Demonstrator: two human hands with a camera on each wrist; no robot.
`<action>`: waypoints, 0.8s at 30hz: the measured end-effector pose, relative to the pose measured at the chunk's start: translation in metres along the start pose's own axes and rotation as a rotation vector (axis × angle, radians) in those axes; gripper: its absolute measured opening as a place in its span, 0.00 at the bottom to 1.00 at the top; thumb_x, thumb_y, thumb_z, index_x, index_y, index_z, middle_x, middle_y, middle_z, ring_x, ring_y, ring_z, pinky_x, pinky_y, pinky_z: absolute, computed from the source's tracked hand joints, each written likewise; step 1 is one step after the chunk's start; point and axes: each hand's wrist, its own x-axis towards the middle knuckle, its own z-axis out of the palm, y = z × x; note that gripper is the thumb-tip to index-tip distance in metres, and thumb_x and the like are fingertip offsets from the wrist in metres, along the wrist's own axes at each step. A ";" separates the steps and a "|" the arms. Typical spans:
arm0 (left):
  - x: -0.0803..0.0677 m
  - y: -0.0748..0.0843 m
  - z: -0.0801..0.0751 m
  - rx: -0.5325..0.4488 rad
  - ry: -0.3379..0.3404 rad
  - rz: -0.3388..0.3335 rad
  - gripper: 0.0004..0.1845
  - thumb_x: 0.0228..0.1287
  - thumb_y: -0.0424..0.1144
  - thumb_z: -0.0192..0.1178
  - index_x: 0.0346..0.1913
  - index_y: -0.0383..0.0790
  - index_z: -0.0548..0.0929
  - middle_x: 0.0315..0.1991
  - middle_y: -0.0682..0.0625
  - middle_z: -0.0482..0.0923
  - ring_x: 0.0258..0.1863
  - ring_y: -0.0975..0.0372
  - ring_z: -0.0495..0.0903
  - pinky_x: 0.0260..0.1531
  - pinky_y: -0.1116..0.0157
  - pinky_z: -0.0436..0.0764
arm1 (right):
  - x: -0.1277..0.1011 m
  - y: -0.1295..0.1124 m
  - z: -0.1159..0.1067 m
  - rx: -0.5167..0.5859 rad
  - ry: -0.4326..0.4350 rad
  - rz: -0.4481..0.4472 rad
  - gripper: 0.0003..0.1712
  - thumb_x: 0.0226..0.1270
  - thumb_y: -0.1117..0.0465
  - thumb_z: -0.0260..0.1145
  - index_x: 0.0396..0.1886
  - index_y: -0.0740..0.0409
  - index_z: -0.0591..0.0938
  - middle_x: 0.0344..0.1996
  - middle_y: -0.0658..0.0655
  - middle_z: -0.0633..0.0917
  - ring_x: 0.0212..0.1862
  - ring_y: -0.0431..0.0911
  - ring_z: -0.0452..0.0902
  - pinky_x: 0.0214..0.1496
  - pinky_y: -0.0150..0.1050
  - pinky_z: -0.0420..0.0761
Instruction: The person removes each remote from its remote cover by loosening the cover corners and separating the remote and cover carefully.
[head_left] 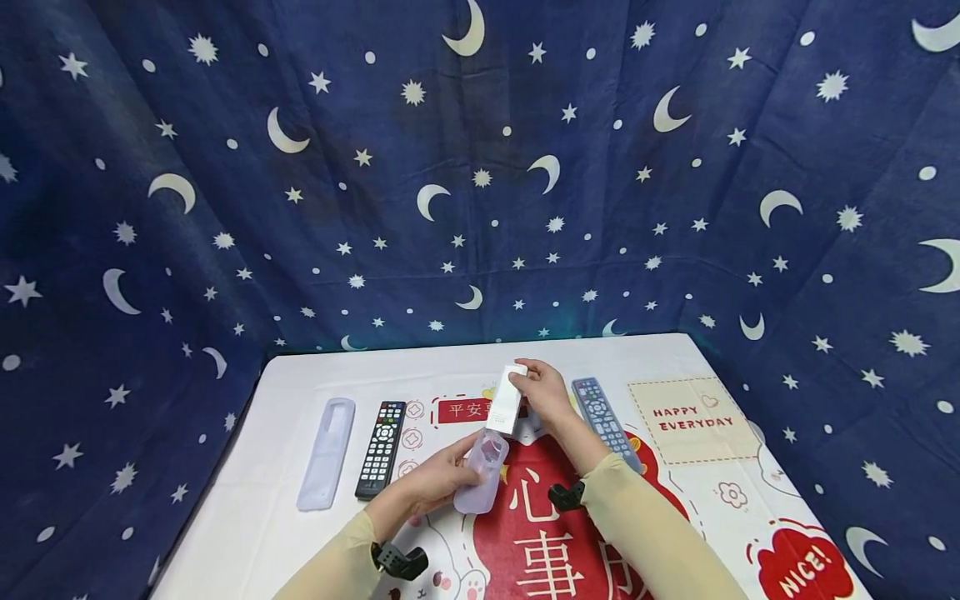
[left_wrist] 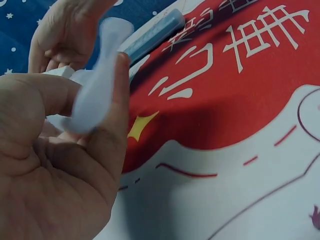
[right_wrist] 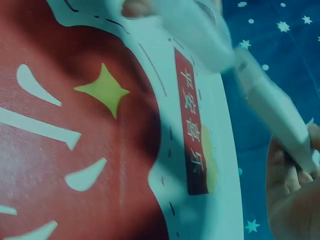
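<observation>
My left hand (head_left: 442, 477) grips a translucent, pale silicone remote cover (head_left: 480, 487) between thumb and fingers, its open end pointing away from me. In the left wrist view the cover (left_wrist: 97, 82) is seen edge-on and blurred. My right hand (head_left: 546, 393) pinches the upper part of a slim white remote control (head_left: 506, 402), tilted over the table. The remote's lower end is right at the cover's upper opening. In the right wrist view the white remote (right_wrist: 275, 112) meets the cover (right_wrist: 195, 35) end to end. Part of the remote's far end is hidden by my right fingers.
On the left lie another translucent cover (head_left: 327, 454) and a black remote (head_left: 381, 450). To the right of my right hand, a remote in a bluish cover (head_left: 606, 423) lies slanted. A printed tablecloth (head_left: 247, 517) covers the table; a blue star-patterned curtain (head_left: 480, 250) hangs behind and beside it.
</observation>
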 end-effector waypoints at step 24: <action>-0.011 0.001 -0.018 0.055 0.361 0.019 0.31 0.71 0.42 0.61 0.70 0.29 0.65 0.49 0.39 0.78 0.41 0.55 0.81 0.37 0.60 0.83 | -0.011 0.001 -0.017 -0.078 -0.057 -0.032 0.26 0.69 0.67 0.67 0.65 0.64 0.74 0.59 0.64 0.83 0.56 0.55 0.81 0.59 0.50 0.81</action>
